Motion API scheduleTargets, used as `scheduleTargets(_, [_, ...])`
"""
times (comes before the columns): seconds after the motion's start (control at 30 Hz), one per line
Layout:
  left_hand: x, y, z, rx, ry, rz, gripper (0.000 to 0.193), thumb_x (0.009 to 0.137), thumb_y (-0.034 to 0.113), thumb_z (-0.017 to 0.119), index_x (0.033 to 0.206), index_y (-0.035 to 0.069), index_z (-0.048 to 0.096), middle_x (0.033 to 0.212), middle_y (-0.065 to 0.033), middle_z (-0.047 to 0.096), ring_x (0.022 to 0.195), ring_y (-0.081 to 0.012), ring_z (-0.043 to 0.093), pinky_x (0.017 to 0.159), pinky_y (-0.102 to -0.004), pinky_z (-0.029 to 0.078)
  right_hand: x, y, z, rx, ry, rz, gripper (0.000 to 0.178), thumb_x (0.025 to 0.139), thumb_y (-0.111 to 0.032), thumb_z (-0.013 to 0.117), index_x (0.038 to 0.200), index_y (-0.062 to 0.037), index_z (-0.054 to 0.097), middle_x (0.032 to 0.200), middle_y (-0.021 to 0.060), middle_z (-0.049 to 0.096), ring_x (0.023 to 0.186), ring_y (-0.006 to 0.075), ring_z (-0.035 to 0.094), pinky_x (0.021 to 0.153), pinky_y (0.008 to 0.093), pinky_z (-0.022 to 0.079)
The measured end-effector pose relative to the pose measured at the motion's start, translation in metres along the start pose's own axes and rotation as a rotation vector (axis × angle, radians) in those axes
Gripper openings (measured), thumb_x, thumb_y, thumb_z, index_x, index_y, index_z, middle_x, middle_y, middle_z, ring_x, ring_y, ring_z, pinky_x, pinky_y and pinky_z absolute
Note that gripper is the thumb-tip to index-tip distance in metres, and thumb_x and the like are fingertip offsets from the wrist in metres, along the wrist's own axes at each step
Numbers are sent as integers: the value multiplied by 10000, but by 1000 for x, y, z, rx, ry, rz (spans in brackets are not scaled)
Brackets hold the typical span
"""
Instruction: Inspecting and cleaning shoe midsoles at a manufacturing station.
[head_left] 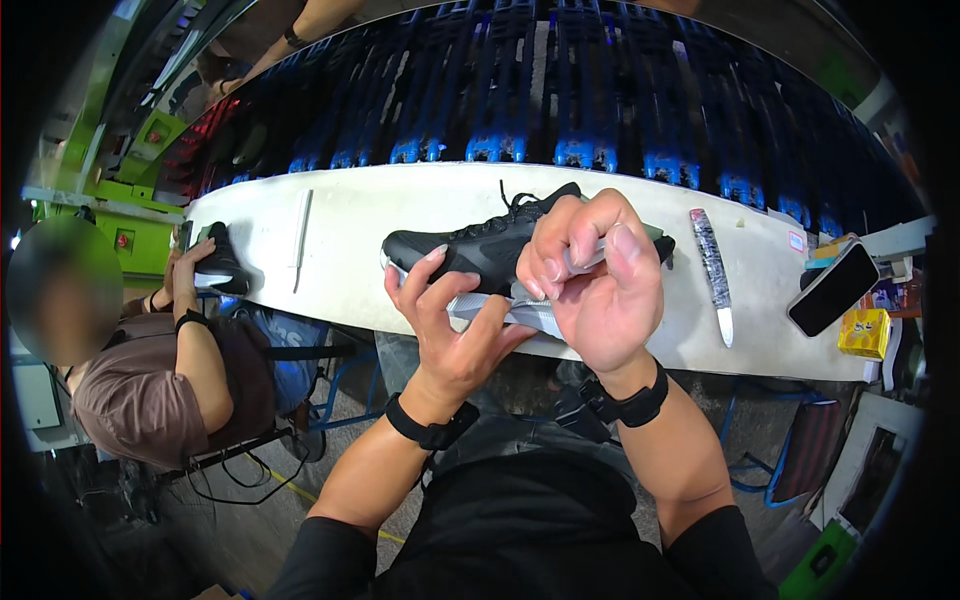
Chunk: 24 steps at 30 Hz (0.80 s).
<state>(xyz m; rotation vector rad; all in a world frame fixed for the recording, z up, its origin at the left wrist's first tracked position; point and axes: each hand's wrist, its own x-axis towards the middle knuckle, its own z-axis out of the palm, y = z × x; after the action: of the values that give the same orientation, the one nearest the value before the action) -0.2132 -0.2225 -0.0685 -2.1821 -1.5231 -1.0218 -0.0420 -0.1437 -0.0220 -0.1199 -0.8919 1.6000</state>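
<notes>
A black lace-up sneaker (470, 250) lies on the white table in front of me, toe to the left, its pale grey sole (535, 316) turned toward me. My left hand (450, 325) grips the sole edge near the front half, fingers curved over its side. Above the heel half, my right hand (600, 285) is closed in a pinch around a thin whitish stick (585, 260); its tip is hidden by the fingers, and I cannot tell whether it touches the sole. The right hand covers much of the heel.
A knife (712, 275) with a wrapped handle lies to the right, a thin white stick (301, 240) to the left. Phone (835, 288) and yellow box (865, 333) are at the right end. A dark conveyor (500, 100) runs behind. At left, a person (180, 370) handles another black shoe (222, 262).
</notes>
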Motion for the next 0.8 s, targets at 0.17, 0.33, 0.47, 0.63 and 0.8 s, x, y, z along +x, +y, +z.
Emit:
scheduleTargets(0.17, [-1, -2, 2, -9, 20, 11, 331, 858, 505, 870, 887, 206, 731, 1163, -77, 547, 1343, -411, 517, 1250, -682, 148, -3, -2, 2, 44, -3, 40, 287, 1075, -297, 461, 929, -51, 481, 866, 132, 555, 720, 160, 462, 728, 332, 465])
scheduleTargets(0.33, [1, -5, 4, -20, 25, 18, 338, 844, 510, 880, 884, 209, 731, 1145, -70, 541, 1337, -405, 519, 1249, -677, 151, 1, 2, 7, -81, -19, 45, 268, 1070, -262, 451, 940, -38, 517, 882, 116, 565, 723, 137, 466, 712, 307, 442])
scheduleTargets(0.47, [-1, -6, 7, -23, 30, 18, 343, 833, 507, 889, 888, 210, 729, 1142, -65, 539, 1335, -400, 521, 1244, -671, 159, -1, 2, 5, -180, -56, 45, 292, 1081, -261, 442, 938, -30, 549, 908, 106, 584, 736, 124, 485, 695, 280, 428])
scheduleTargets(0.63, [-2, -9, 5, -31, 56, 30, 342, 832, 505, 892, 894, 215, 722, 1138, -57, 529, 1334, -394, 523, 1240, -668, 166, 1, 10, 4, -45, 12, -57, 333, 1122, -312, 446, 931, -51, 523, 882, 100, 567, 718, 133, 474, 688, 293, 437])
scheduleTargets(0.8, [-4, -8, 5, -33, 54, 44, 334, 837, 505, 890, 890, 229, 710, 1128, -47, 514, 1336, -390, 525, 1240, -662, 171, 2, 7, 4, -39, 79, -27, 402, 1180, -426, 321, 947, -127, 455, 859, 46, 495, 708, 140, 426, 669, 313, 412])
